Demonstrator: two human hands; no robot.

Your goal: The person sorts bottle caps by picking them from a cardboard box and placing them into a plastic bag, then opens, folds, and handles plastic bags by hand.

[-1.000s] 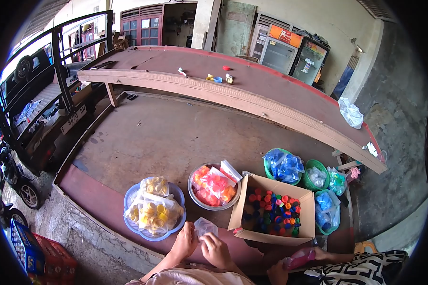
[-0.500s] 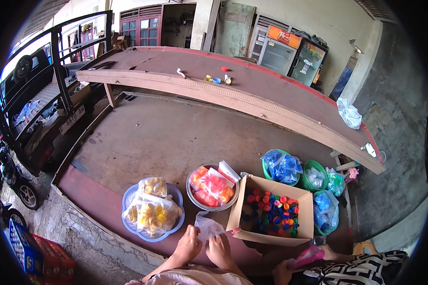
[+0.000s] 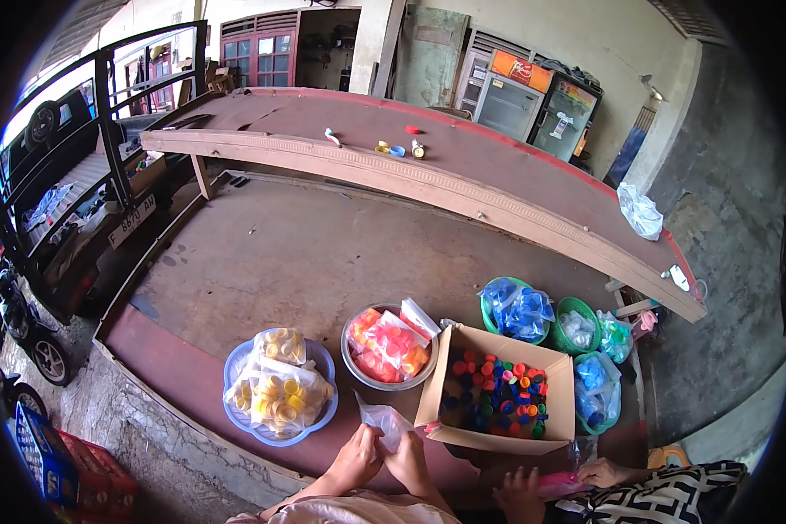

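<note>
A clear plastic bag is pinched between my two hands at the front of the table. My left hand grips its left side and my right hand its right side, both with fingers closed. To the left stands a blue plastic basin of bagged yellow and cream caps. Beyond my hands, a metal bowl holds bags of red and orange caps. Right of my hands sits an open cardboard box of loose red, blue and green caps.
Green baskets with bagged blue and clear caps stand right of the box. Another person's hand is by a pink bag at lower right. A raised wooden shelf crosses behind. Crates stand at lower left.
My hands have risen slightly and drawn closer together on the plastic bag. The other person's hands have shifted around the pink bag, one now spread.
</note>
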